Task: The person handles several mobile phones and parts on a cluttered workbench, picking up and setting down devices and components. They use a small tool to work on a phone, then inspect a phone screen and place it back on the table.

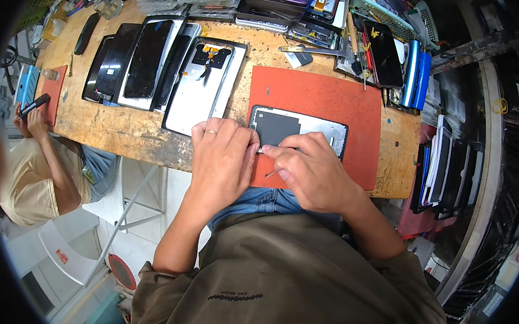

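Your left hand (pixel 222 155) lies flat, fingers together, pressing on the near left corner of the phone frame (pixel 305 129), while your right hand (pixel 310 171) is curled and pinching a thin metal tool (pixel 270 174) that pokes out toward your left. The two hands meet right at that corner, thumbs almost touching. The frame lies just ahead of both hands on the red mat (pixel 326 92), its long axis running left to right and tilting away toward your right, so most of it stretches off past your right hand. Out to the left, a row of dark screens (pixel 140 59) leans across the wooden bench (pixel 121 132), well apart from the mat. Tweezers and phones crowd the far right edge. Nothing sits between your hands and the frame.
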Demonstrator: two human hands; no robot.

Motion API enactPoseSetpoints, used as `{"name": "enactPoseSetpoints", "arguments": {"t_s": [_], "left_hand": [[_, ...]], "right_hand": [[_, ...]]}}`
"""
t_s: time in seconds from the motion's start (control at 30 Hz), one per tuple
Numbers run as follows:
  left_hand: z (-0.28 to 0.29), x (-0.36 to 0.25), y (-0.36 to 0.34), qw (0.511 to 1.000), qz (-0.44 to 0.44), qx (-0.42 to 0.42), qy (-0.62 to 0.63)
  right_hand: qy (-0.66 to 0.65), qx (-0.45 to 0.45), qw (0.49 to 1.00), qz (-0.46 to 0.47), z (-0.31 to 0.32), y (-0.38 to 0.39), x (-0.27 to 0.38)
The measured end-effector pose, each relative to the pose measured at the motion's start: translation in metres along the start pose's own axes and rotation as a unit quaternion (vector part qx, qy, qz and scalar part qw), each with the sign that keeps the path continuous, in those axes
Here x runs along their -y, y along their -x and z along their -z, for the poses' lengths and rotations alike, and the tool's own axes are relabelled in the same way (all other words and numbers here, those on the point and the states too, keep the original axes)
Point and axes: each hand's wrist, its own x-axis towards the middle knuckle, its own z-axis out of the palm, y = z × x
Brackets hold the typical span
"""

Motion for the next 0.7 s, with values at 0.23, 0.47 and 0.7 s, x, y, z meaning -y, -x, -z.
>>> {"name": "enactPoseSetpoints", "arguments": {"t_s": [0.23,0.47,0.7], "left_hand": [[-0.011,-0.002,0.004,0.997,0.020,-0.070,-0.009],[-0.019,-0.006,0.008,0.980,0.066,-0.158,-0.103],[0.026,0.045,0.053,0.933,0.152,-0.325,0.017]], "right_hand": [[0.008,0.006,1.000,0.022,0.001,-0.001,-0.003],[-0.010,0.036,0.999,-0.019,0.005,-0.003,-0.003],[-0.213,-0.125,0.950,-0.190,0.029,0.000,-0.016]]}}
